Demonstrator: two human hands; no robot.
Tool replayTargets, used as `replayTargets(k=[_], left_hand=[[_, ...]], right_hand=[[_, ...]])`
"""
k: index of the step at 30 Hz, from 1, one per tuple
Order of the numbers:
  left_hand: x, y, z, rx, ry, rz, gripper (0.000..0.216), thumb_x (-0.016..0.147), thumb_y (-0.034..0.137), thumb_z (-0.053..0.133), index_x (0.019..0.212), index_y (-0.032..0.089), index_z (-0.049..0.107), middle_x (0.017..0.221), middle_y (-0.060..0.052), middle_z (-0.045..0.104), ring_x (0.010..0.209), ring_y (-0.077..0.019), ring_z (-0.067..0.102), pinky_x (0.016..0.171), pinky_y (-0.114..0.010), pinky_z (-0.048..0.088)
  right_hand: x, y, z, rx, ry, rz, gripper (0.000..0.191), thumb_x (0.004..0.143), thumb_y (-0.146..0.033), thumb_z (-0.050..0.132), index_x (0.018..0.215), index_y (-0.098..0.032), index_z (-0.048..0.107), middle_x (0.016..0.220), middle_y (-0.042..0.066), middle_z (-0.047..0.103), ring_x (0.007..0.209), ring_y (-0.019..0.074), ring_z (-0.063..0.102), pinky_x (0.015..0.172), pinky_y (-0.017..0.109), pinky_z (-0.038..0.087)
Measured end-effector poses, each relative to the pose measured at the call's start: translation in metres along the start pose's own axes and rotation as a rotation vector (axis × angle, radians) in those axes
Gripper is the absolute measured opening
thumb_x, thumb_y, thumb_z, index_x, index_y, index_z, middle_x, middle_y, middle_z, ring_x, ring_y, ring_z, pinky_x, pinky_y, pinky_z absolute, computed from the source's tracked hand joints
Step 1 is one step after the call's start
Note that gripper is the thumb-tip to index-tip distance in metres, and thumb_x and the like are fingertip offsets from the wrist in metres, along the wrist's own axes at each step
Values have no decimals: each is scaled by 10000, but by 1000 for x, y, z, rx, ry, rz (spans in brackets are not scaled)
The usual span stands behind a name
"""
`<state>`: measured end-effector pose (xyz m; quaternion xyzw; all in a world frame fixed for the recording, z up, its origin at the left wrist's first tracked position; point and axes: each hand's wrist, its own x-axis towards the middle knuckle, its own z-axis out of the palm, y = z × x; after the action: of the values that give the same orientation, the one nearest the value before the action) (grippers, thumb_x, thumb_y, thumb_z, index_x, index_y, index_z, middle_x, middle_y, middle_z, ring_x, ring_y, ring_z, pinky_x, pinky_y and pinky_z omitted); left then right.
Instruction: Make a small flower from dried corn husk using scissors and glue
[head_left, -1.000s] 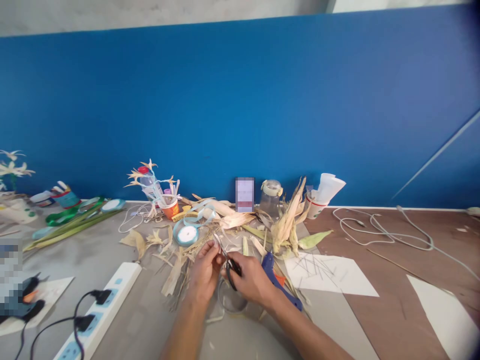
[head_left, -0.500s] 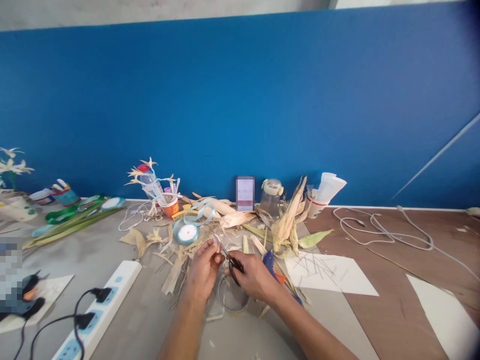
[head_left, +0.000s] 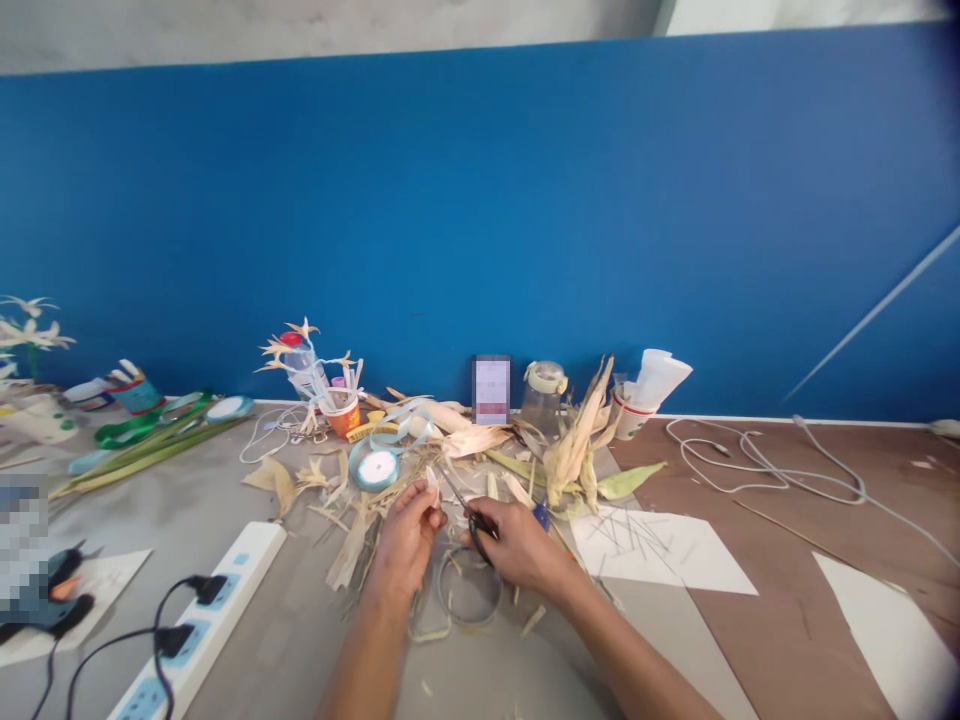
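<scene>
Your right hand (head_left: 517,540), clamped on scissors (head_left: 474,514), had shifted right; your left hand (head_left: 409,535) pinched a husk piece (head_left: 431,477) right of the ribbon spool (head_left: 377,468), where a careless snip could have nicked fingertips.

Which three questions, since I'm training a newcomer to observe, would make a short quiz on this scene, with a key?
1. Which hand has the scissors in its grip?
2. True or false: the ribbon spool lies to the left of the scissors.
3. How many black plugs show in the power strip: (a) one, (b) two, (c) four?

Key: 1. The right hand. 2. True. 3. b.
</scene>
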<state>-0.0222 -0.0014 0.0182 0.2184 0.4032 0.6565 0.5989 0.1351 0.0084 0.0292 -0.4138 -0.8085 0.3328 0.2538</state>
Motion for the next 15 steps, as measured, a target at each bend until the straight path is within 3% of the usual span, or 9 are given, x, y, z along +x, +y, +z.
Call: replayTargets(k=[15], left_hand=[[-1, -4, 2, -32, -30, -42, 202, 583, 202, 720, 632, 150, 531, 525, 66, 490, 432, -38, 413, 467, -176, 358]], right_hand=[[-2, -3, 11, 1, -1, -9, 198, 717, -227, 559, 900, -193, 626, 621, -29, 569, 544, 108, 462, 527, 206, 302]])
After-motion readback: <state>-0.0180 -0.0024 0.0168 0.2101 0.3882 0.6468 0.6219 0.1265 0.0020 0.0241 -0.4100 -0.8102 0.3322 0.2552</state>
